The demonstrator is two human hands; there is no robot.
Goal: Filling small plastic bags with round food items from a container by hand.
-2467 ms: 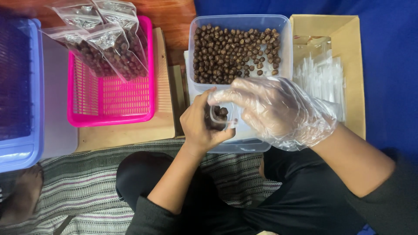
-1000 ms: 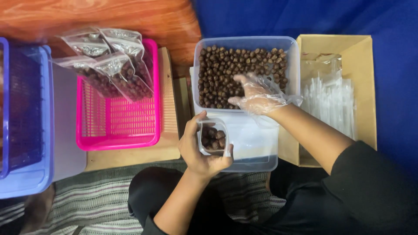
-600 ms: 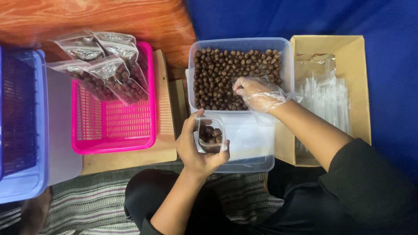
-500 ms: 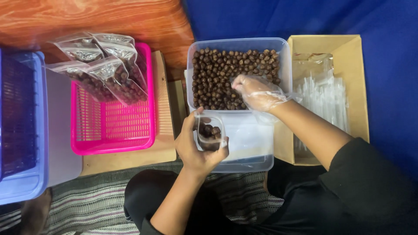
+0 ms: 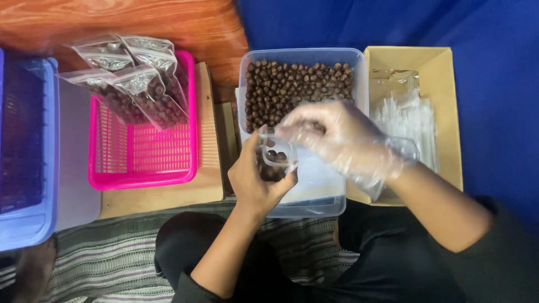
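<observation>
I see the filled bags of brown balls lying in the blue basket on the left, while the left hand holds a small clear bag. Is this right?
Not quite. In the head view the filled bags lie in the pink basket, not in the blue basket. The rest holds: the left hand holds a small clear bag with some brown balls inside.

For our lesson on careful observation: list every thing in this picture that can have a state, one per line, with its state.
Small clear plastic bag: open, partly filled with brown balls, held upright.
Bare left hand: gripping the bag.
Gloved right hand: fingertips at the bag's mouth.
Clear plastic tub: uncovered, full of brown balls.
Pink plastic basket: holds filled bags at its far end.
Brown cardboard box: open, holds clear bags.
</observation>
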